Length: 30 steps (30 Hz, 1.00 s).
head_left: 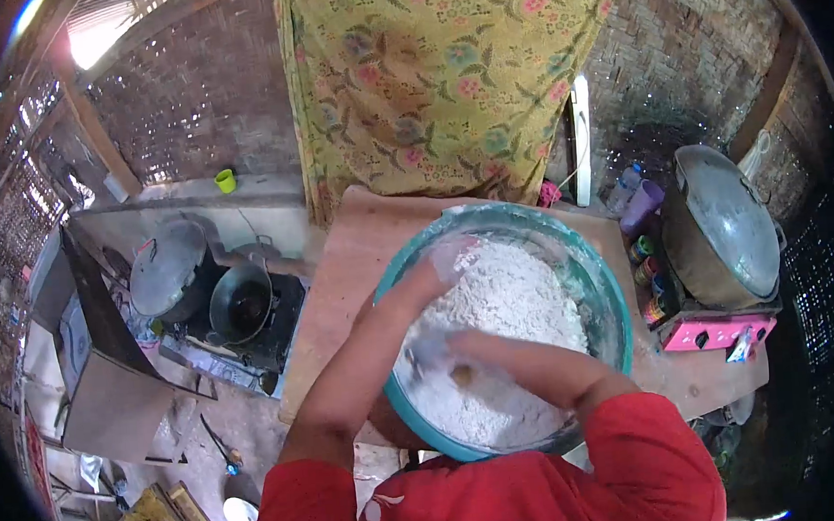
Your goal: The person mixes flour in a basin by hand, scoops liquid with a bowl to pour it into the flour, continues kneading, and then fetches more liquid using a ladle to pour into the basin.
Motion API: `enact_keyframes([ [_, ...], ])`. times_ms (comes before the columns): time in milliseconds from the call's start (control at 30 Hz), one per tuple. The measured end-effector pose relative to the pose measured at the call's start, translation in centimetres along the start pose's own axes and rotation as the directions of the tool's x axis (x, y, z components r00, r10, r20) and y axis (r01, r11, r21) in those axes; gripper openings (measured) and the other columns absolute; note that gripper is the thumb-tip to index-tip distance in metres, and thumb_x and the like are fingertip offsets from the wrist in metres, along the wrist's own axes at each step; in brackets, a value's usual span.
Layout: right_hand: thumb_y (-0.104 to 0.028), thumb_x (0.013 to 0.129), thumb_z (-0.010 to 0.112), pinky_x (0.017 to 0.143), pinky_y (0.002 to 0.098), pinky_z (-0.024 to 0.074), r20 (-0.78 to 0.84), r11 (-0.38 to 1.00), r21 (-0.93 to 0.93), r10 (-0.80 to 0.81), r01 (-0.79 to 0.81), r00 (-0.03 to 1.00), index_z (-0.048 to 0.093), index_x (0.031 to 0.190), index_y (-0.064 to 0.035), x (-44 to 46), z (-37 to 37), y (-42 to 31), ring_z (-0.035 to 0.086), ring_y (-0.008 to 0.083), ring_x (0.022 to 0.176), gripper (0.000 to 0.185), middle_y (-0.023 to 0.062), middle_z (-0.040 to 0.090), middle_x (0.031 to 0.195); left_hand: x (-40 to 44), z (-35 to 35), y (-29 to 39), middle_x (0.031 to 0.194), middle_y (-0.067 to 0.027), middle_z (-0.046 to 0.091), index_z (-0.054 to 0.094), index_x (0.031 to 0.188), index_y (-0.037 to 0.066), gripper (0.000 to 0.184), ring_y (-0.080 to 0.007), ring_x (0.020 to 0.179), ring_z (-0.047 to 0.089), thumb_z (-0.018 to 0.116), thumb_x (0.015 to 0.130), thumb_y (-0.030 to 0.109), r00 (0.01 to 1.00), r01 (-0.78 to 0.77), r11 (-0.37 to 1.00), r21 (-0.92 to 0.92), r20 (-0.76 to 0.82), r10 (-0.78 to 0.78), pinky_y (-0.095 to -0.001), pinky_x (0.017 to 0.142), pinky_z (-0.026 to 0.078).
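A large teal basin (618, 291) stands on the table in front of my body, heaped with white flour-like powder (524, 297). My left hand (448, 261) is inside it at the far left, touching the powder by the inner wall. White dust coats that hand, and its fingers are partly buried. My right hand (432, 351) reaches across to the left side of the basin, low over the powder. It is smeared by motion, so its fingers cannot be made out. A small brownish patch (462, 376) shows in the powder just below it.
The wooden table (341, 265) carries the basin. At right, a big lidded pot (721, 228) sits on a pink stove (717, 332), with a purple cup (641, 207) beside it. Left are a lidded pot (169, 271) and a wok (241, 303). A floral cloth (445, 87) hangs behind.
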State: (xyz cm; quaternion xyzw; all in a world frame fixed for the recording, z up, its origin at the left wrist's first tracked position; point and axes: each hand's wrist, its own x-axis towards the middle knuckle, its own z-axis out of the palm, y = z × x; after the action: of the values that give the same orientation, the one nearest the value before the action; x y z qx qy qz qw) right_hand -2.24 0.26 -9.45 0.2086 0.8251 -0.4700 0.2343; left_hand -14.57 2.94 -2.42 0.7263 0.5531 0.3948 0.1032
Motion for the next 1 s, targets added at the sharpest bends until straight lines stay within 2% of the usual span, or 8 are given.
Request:
enact_keyframes([
  [67, -0.021, 0.076, 0.057, 0.065, 0.038, 0.0491, 0.266, 0.644, -0.752, 0.098, 0.142, 0.959, 0.062, 0.109, -0.0063, 0.1, 1.7, 2.7, 0.062, 0.0262, 0.076, 0.037, 0.0126, 0.066, 0.089, -0.1, -0.7, 1.1, 0.124, -0.0161, 0.052, 0.051, 0.123, 0.005, 0.041, -0.0303, 0.114, 0.05, 0.058, 0.083, 0.011, 0.999, 0.017, 0.999, -0.046, 0.042, -0.015, -0.0353, 0.099, 0.038],
  [133, -0.024, 0.078, 0.058, 0.083, 0.0355, 0.0476, 0.098, 0.946, -0.323, -0.004, 0.035, 0.995, 0.057, 0.121, -0.0095, -7.9, 1.1, 2.6, 0.061, 0.0257, 0.093, 0.046, 0.013, 0.065, 0.099, -0.2, -1.0, 1.3, 0.123, -0.016, 0.053, 0.049, 0.124, 0.005, 0.041, -0.0307, 0.113, 0.05, 0.057, 0.085, 0.014, 0.995, -0.042, 0.999, 0.021, 0.086, 0.04, -0.0361, 0.098, 0.039],
  [167, -0.028, 0.084, 0.055, 0.088, 0.0351, 0.0454, 0.196, 0.833, -0.374, -0.36, 0.409, 0.912, 0.057, 0.122, -0.0099, -8.9, 0.0, 5.8, 0.056, 0.0238, 0.103, 0.043, 0.0127, 0.061, 0.111, 0.0, -1.6, 2.2, 0.123, -0.0162, 0.053, 0.049, 0.124, 0.005, 0.04, -0.0307, 0.113, 0.05, 0.057, 0.086, 0.016, 0.993, 0.04, 0.999, -0.032, 0.11, -0.036, -0.0364, 0.098, 0.039],
  [233, -0.027, 0.086, 0.052, 0.087, 0.0354, 0.0458, 0.227, 0.815, -0.561, -0.018, 0.146, 0.974, 0.059, 0.118, -0.0092, -12.4, -5.4, 0.3, 0.057, 0.0234, 0.103, 0.038, 0.0136, 0.061, 0.111, 0.9, -2.6, 3.6, 0.124, -0.0162, 0.052, 0.05, 0.123, 0.005, 0.038, -0.0305, 0.114, 0.05, 0.057, 0.088, 0.019, 0.979, 0.16, 0.986, -0.041, 0.135, -0.154, -0.0363, 0.098, 0.038],
  [367, -0.028, 0.085, 0.053, 0.083, 0.0367, 0.0469, -0.116, 0.868, -0.495, -0.017, -0.043, 0.993, 0.06, 0.115, -0.0079, -7.8, -13.3, -0.3, 0.058, 0.0252, 0.098, 0.037, 0.0147, 0.062, 0.107, 0.9, -1.5, 1.5, 0.121, -0.018, 0.054, 0.051, 0.122, 0.001, 0.043, -0.0323, 0.115, 0.049, 0.06, 0.082, 0.013, 0.993, -0.063, 0.995, -0.079, -0.104, 0.055, -0.0362, 0.1, 0.038],
  [533, -0.029, 0.084, 0.053, 0.078, 0.0383, 0.0482, -0.241, 0.868, -0.494, -0.082, -0.049, 0.967, 0.061, 0.111, -0.0064, 2.1, -10.8, -1.6, 0.06, 0.0276, 0.092, 0.036, 0.016, 0.063, 0.102, 1.0, -1.9, 1.9, 0.122, -0.0176, 0.053, 0.05, 0.122, 0.004, 0.044, -0.0315, 0.115, 0.049, 0.059, 0.08, 0.009, 0.993, 0.066, 0.987, -0.146, -0.087, -0.079, -0.0353, 0.101, 0.037],
  [800, -0.031, 0.082, 0.054, 0.07, 0.0409, 0.0504, 0.266, 0.734, -0.613, -0.158, 0.293, 0.951, 0.064, 0.104, -0.004, -9.9, -2.9, -3.3, 0.064, 0.0313, 0.083, 0.036, 0.0182, 0.065, 0.095, 0.0, -0.6, -0.3, 0.123, -0.016, 0.053, 0.053, 0.121, 0.006, 0.036, -0.0302, 0.115, 0.05, 0.053, 0.088, 0.021, 0.996, -0.053, 0.998, -0.031, 0.066, 0.055, -0.0359, 0.101, 0.036],
  [1000, -0.024, 0.083, 0.058, 0.068, 0.0381, 0.0509, -0.129, 0.856, -0.513, 0.001, -0.067, 0.992, 0.065, 0.097, -0.0058, -8.0, -13.5, -1.8, 0.063, 0.0269, 0.078, 0.024, 0.0128, 0.066, 0.09, 0.9, -1.2, 1.2, 0.122, -0.0165, 0.054, 0.053, 0.12, 0.007, 0.037, -0.0308, 0.114, 0.05, 0.056, 0.084, 0.015, 0.999, 0.048, 0.986, -0.162, -0.006, -0.049, -0.0357, 0.099, 0.038],
])
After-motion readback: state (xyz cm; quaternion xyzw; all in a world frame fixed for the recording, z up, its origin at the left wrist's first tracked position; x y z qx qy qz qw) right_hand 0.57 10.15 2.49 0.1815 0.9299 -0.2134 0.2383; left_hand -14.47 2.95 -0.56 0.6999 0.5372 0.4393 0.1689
